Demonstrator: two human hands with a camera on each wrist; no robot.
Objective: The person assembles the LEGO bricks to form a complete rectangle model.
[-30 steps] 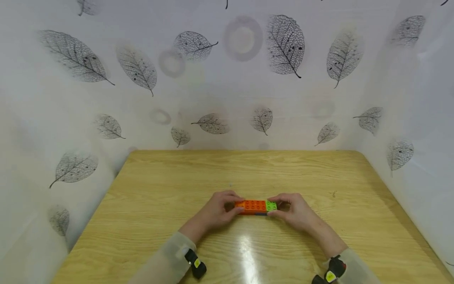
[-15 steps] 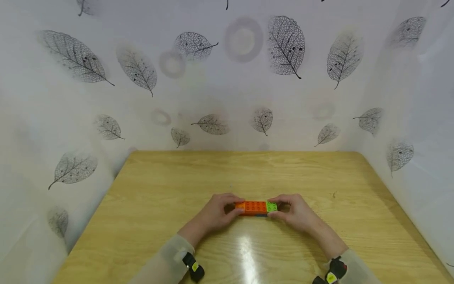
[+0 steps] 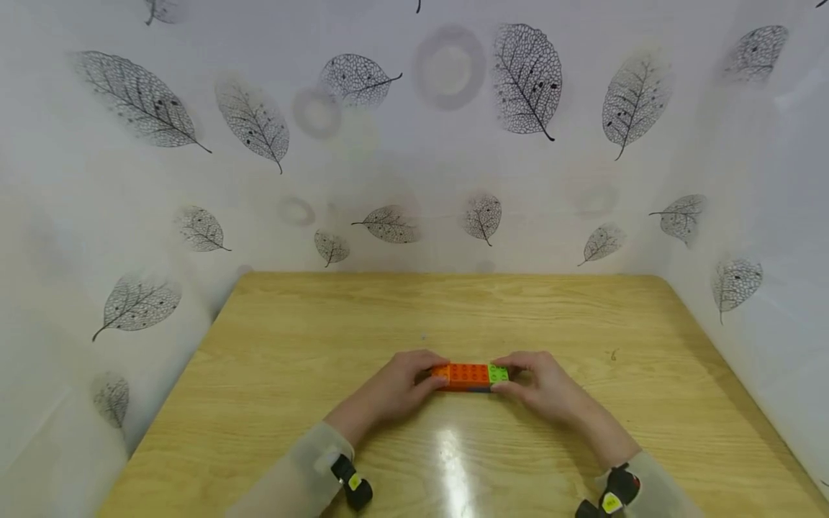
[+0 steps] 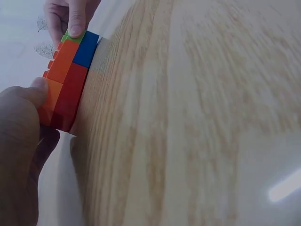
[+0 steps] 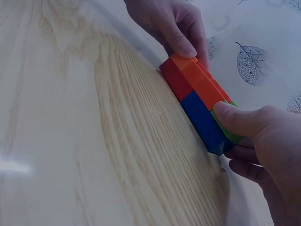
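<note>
A two-layer row of toy building bricks lies along the tabletop, in front of the person. Its upper layer has an orange brick (image 3: pixel 441 372) at the left, a longer red-orange brick (image 3: pixel 469 373) in the middle and a green brick (image 3: pixel 498 373) at the right. Underneath, the wrist views show a red brick (image 4: pixel 70 96) and a blue brick (image 5: pixel 204 120). The left hand (image 3: pixel 403 385) pinches the orange brick's end between thumb and fingers. At the opposite end, the right hand (image 3: pixel 547 388) pinches the green brick. Fingertips behind the bricks are partly hidden.
The wood-grain table (image 3: pixel 311 324) carries a bright light reflection near its front. A pale curtain (image 3: pixel 401 165) printed with leaves encloses its back and sides. Each wrist wears a black strap, the left strap (image 3: pixel 352 482) and the right strap (image 3: pixel 615 493).
</note>
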